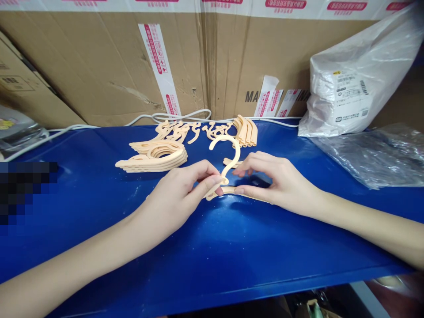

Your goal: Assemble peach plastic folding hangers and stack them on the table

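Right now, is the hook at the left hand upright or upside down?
Upright: the cream hook rises above the fingers of the left hand, curve at the top, lower end by the thumb.

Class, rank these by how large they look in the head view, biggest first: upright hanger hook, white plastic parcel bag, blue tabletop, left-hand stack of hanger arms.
1. Blue tabletop
2. White plastic parcel bag
3. Stack of hanger arms
4. Upright hanger hook, smallest, though nearer the camera than the stack
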### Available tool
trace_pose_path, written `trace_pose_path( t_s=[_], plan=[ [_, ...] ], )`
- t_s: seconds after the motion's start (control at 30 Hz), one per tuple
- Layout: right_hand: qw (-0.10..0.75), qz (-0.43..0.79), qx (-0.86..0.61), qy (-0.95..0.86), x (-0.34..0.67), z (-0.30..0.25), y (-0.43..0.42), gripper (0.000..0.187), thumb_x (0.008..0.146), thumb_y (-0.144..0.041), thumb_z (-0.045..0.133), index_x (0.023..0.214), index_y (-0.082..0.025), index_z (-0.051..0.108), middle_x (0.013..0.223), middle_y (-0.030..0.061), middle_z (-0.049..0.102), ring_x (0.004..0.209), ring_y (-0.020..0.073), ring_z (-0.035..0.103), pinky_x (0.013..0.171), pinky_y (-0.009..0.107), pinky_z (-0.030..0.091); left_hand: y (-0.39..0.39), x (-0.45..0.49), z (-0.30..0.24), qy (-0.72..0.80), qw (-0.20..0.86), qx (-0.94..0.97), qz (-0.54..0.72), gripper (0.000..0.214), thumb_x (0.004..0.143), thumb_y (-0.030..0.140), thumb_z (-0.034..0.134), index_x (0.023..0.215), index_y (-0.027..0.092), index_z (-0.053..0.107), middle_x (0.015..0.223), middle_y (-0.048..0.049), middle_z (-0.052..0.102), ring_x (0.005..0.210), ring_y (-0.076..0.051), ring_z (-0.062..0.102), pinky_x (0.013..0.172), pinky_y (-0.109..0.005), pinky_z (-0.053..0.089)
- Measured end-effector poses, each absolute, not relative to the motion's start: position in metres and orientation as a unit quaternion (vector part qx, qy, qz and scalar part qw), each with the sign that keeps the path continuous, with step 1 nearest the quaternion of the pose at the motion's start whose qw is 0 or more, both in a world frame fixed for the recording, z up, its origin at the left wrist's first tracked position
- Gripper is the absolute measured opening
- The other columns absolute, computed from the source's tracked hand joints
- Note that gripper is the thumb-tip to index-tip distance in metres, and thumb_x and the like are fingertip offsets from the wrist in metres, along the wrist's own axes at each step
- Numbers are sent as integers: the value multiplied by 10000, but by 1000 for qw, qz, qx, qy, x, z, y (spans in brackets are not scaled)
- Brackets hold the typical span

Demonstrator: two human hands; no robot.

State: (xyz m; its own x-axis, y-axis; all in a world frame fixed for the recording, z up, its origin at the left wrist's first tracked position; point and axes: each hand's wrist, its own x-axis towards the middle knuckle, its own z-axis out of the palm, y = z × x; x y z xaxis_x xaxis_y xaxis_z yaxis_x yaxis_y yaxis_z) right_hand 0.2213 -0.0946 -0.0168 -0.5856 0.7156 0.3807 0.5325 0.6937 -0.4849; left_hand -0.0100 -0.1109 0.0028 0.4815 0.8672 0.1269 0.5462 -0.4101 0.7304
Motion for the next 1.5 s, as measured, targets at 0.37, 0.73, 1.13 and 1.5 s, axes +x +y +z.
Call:
trace_pose_path(
  t_s=[0.37,0.73,1.13,1.5],
  plan=[
    [190,41,-331,-923,223,-21,-94,333,906,-468,599,1062,-197,711,1046,106,633,951,251,576,822,416,468,-105,-6,2,446,471,701,297,185,944,328,486,864,169,535,741,0,647,495,-77,562,426,-176,497],
    [216,101,-347,-907,217,-18,-97,192,1017,-232,358,1011,-174,541,936,77,628,832,194,566,770,346,438,-102,-7,-3,490,539,606,320,211,932,307,489,937,151,630,741,-27,652,519,-117,607,397,-213,524],
    [240,89,-301,-919,219,-10,-113,383,977,-565,405,793,-229,416,531,-54,521,383,92,400,410,246,262,-106,-12,-7,449,647,544,291,250,945,290,544,998,137,735,716,-61,705,603,-133,672,533,-217,585],
    [156,-45,-303,-939,216,-8,-112,454,1038,-420,330,758,-163,579,677,3,607,544,107,548,502,254,300,-113,-13,1,435,741,420,292,111,865,223,685,872,160,776,800,-51,753,726,-141,714,618,-195,619]
  ],
)
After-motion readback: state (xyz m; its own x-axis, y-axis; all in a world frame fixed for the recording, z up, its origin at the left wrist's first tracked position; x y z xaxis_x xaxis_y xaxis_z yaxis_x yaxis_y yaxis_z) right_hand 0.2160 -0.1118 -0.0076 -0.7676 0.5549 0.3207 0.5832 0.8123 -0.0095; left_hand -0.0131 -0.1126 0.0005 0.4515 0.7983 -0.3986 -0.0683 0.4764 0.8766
